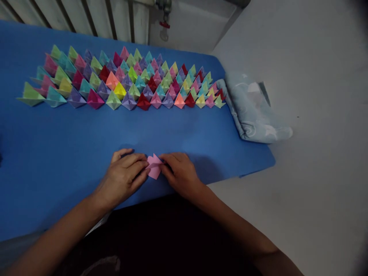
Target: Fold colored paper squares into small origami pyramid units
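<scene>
A small folded piece of pink paper (154,167) is held just above or on the blue table (94,142), near its front edge. My left hand (125,175) pinches the paper's left side between thumb and fingers. On the right side, my right hand (179,172) grips the other edge, its fingertips closed on the paper. The paper has a pointed top and a crease across its middle. Beyond my hands stand several rows of folded paper boats (133,92) in green, blue, purple, pink, red, yellow and orange.
A folded grey-blue cloth (250,111) with white patterns lies at the table's right end, touching or close to the last boats. Behind the table are a white radiator (100,19) and a pipe valve with a red handle (165,25). A pale wall rises at the right.
</scene>
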A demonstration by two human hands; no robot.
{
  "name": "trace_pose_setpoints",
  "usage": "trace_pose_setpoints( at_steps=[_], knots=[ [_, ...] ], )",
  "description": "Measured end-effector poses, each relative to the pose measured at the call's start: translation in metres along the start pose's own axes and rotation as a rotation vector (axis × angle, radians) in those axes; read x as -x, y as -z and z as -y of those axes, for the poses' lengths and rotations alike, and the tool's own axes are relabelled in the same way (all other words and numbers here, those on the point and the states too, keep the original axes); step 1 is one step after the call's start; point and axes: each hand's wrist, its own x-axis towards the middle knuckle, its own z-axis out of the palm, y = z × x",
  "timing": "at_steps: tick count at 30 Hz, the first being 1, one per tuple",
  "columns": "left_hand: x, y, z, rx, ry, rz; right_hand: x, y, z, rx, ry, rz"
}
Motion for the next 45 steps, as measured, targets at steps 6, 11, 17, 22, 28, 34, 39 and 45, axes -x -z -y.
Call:
trace_pose_setpoints(
  at_steps=[6, 11, 17, 22, 28, 34, 39, 45],
  knots=[
    [0.002, 0.0, 0.0, -0.028, -0.035, 0.003, -0.001, 0.0, -0.001, 0.009, 0.014, 0.032],
    [0.002, 0.0, -0.001, -0.039, -0.044, -0.004, 0.002, -0.001, -0.003, 0.032, 0.056, 0.023],
    [0.002, 0.002, -0.004, -0.098, -0.09, -0.007, 0.006, -0.002, -0.006, 0.104, 0.097, 0.023],
    [-0.002, 0.005, 0.001, -0.112, -0.171, 0.056, 0.006, -0.004, -0.009, 0.155, 0.156, 0.007],
    [-0.008, 0.005, 0.01, -0.058, -0.207, 0.127, 0.006, -0.002, -0.009, 0.172, 0.167, 0.02],
    [-0.008, 0.005, 0.011, -0.036, -0.192, 0.157, 0.005, -0.001, -0.006, 0.073, 0.126, -0.009],
    [-0.01, 0.006, 0.009, 0.017, -0.116, 0.185, 0.003, 0.0, -0.004, 0.012, 0.081, -0.032],
    [-0.013, 0.002, 0.009, 0.044, -0.016, 0.142, -0.002, 0.002, -0.001, 0.036, 0.042, 0.023]
  ],
)
